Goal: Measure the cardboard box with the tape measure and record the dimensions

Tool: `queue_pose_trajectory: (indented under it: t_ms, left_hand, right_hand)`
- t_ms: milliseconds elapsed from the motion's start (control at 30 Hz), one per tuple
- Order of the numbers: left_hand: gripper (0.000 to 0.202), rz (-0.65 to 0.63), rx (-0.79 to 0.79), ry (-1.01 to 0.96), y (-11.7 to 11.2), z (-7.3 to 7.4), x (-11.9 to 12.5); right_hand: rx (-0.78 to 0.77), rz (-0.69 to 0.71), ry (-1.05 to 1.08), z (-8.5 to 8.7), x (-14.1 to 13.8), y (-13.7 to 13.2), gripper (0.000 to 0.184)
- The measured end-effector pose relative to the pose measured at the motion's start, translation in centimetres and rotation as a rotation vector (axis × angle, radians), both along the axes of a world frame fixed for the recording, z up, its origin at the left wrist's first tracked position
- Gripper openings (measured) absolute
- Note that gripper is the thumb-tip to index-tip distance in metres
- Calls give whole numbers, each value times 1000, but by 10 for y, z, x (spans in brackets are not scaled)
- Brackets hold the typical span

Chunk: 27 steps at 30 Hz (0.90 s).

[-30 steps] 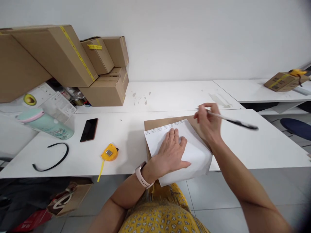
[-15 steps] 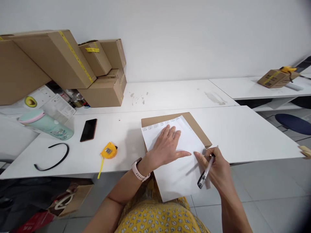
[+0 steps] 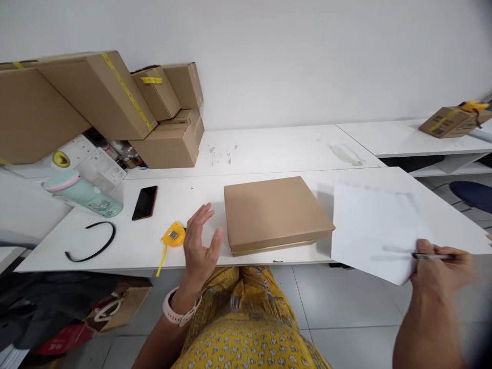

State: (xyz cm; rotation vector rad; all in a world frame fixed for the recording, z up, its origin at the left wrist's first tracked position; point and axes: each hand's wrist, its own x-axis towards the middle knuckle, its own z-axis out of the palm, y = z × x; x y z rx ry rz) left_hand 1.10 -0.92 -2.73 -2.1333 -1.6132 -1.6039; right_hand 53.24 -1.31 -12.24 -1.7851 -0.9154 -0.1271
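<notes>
A flat brown cardboard box lies near the front edge of the white table, its top bare. My left hand hovers just left of the box, fingers spread, holding nothing; a watch sits on that wrist. My right hand is out to the right past the table edge, blurred by motion, closed on a white sheet of paper together with a pen. A yellow tape measure rests beside my left hand.
Stacked cardboard boxes crowd the back left. A black phone, a mint bottle and a black curved band lie left. Another box sits on the right-hand table. A blue stool stands at right; bags sit on the floor.
My right hand has pulled the sheet off the box and swung it to the right. My left hand has lifted off the paper and moved left of the box.
</notes>
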Motion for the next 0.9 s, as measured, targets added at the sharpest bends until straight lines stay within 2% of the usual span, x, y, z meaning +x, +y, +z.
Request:
queue_pose_trajectory:
  t_ms: [100,167,200,267,367,400,467,567,633,700,800,833,900]
  left_hand:
    - [29,173,-54,61,1,-18,-25]
    - [32,281,-138,120,4,-30,-44]
    - [35,331,-193,151,5,-36,-54]
    - [41,421,-319,210,8,-48,-72]
    - [55,510,-512,280,9,-65,-92]
    - [59,517,-575,299,8,-70,-96]
    - [63,509,-681,332,6,-76,-100]
    - [62,493,-760,353,4,-79,-103]
    - [58,500,-767,304,6,-78,-105]
    - [57,507,-770,191,9,-77,-109]
    - [59,507,-785,53,14,-69,-112]
    - [61,479,-780,-13,14,-64,-110]
    - [63,342,-731,-231,9,-48,-102]
  right_hand:
    - [-327,-147,183,-15,-1,2,28]
    - [-579,-114,57,-18,-8,6,27]
    - [-624,-98,-56,-19,-12,9,25]
    - [-593,-36,-260,-22,-20,18,23]
    - [-559,139,-413,-28,-31,33,10]
    - [-574,172,-437,-30,-33,38,12]
    - [-604,198,-464,-32,-39,45,29]
    - [-609,224,-468,-26,-53,49,46]
    - [-541,220,-384,-16,-69,46,49]
    - [-416,261,-163,-2,-93,41,46]
    - [-212,489,237,19,-134,31,49]
    - [-181,552,329,24,-147,28,52]
    - [-189,624,448,33,-170,23,57]
